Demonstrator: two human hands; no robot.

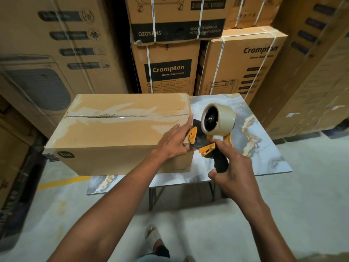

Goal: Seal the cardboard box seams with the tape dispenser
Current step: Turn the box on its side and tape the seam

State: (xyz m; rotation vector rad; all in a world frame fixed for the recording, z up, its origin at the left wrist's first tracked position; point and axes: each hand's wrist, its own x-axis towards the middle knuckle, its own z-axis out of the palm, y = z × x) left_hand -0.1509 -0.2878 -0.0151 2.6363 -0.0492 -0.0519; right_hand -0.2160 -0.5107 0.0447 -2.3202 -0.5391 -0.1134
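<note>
Risk, largest first. The cardboard box (120, 133) overhangs the surface (260, 148) on the side away from your right grip, and only your left hand (174, 142) steadies it. Its fingers lie straight and flat on the top face at the near right corner, holding nothing. Pull the tape hard toward your right grip and the box could slide or pivot off the edge, as I judge it.

Next: the tape dispenser (213, 133). Your right hand (229, 163) has its fingers curled fully round the black handle, so that grip is closed on the tool. The orange nose sits just beside the box's right end, touching or nearly so; I cannot tell which. If the nose lands off the line of the centre seam (105, 116), the strip will run crooked and miss the flap gap.

Smaller: the top already carries wrinkled clear tape with torn patches. New tape over those creases may not bond flat. Your left fingertips are close to the cutter end; mind the blade.

Surface: a marble-patterned slab, grey with gold veining, on thin dark legs. Room: stacked appliance cartons (166, 72) behind the box, more to both sides. Pale concrete floor (283, 214) with a yellow line.
</note>
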